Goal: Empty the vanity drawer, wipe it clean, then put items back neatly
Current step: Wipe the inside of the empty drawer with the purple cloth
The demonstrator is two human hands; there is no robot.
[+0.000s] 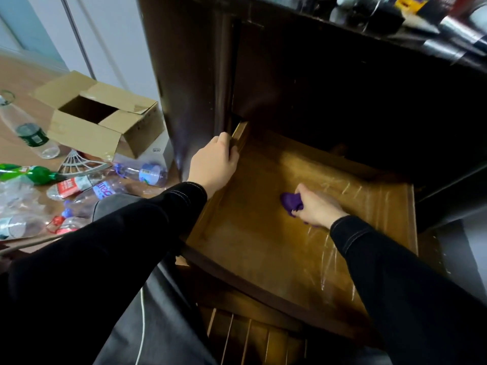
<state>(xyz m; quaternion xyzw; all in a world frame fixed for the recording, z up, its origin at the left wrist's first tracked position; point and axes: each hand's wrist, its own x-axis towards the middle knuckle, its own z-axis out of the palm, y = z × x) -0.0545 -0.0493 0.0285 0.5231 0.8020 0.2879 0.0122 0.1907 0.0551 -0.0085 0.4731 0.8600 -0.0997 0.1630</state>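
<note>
Over the pulled-out vanity drawer [250, 238], which fills the middle of our view, we have both hands busy. Our left hand [214, 162], at the drawer's 11 o'clock, curls its fingers over the left wall. Our right hand [317, 208], toward 3 o'clock, bunches a purple cloth [290, 202] in its fingers and presses it on the drawer's wooden floor. Pale streaks mark the wood along the right side. Out at 9 o'clock, an open cardboard box [105, 119] stands beside scattered plastic bottles [147, 173]. Blurred containers [456, 27] line the vanity top at 1 o'clock.
</note>
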